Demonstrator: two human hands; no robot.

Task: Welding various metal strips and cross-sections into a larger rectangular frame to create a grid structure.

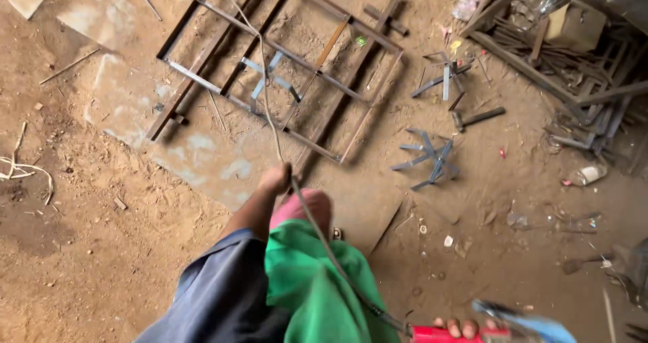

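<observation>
My left hand, on an arm in a blue-grey sleeve, is closed around a thin grey cable. From there the cable runs up over a welded metal frame lying on the dirt floor, and down to a red tool handle at the bottom edge. The fingers of my right hand wrap that handle, and only their tips show. A bluish metal part sticks out to the right of the handle. Green cloth hangs below my left hand.
Two star-shaped pieces of welded flat bar and a hammer lie right of the frame. A heap of scrap metal bars fills the upper right. A plastic bottle and litter lie at right, white cord at left.
</observation>
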